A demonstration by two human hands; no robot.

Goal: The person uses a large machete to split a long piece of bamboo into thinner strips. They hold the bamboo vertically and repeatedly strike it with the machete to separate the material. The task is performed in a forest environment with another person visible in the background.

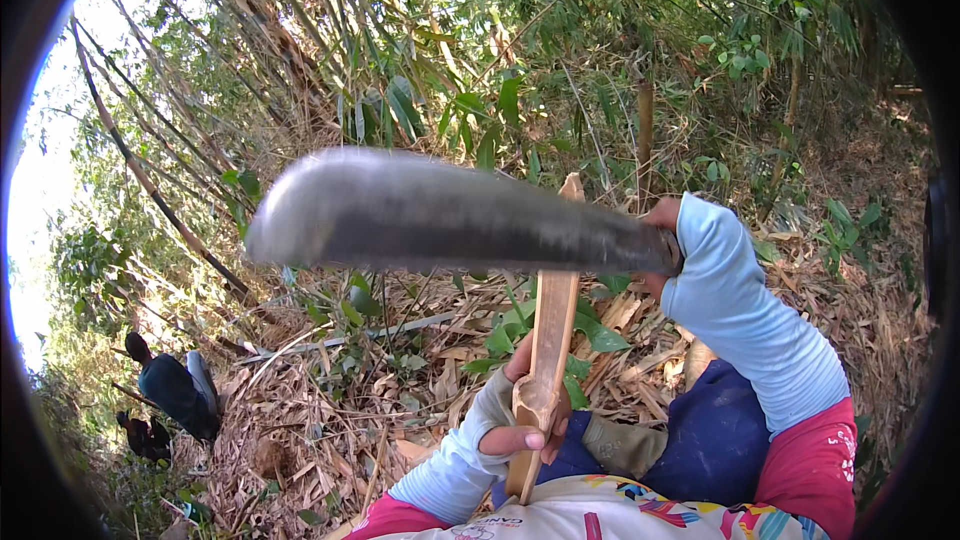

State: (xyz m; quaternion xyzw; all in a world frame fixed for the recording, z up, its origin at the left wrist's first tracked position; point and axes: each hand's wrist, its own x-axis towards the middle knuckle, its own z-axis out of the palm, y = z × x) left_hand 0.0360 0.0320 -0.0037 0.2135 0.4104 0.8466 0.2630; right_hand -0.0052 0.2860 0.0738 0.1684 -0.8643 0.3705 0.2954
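My left hand point(522, 420), in a pale fingerless sleeve, is closed around the lower part of a split bamboo piece point(556, 330). The bamboo stands roughly upright against my body, with its pale inner side and a node ridge showing. My right hand point(662, 240) is up at the right, its fingers closed at the handle end of a machete point(450, 215); the handle itself is mostly hidden. The broad dark blade points left, slightly blurred, and passes in front of the bamboo's upper part. The bamboo's tip shows above the blade. I cannot tell whether blade and bamboo touch.
Dry bamboo leaves and husks point(330, 430) cover the ground around my legs point(700, 440). At the lower left a person in dark clothes point(180, 395) is bent low. Bamboo stems point(160, 170) and green undergrowth rise ahead, and a cut stump point(645, 130) stands beyond my right hand.
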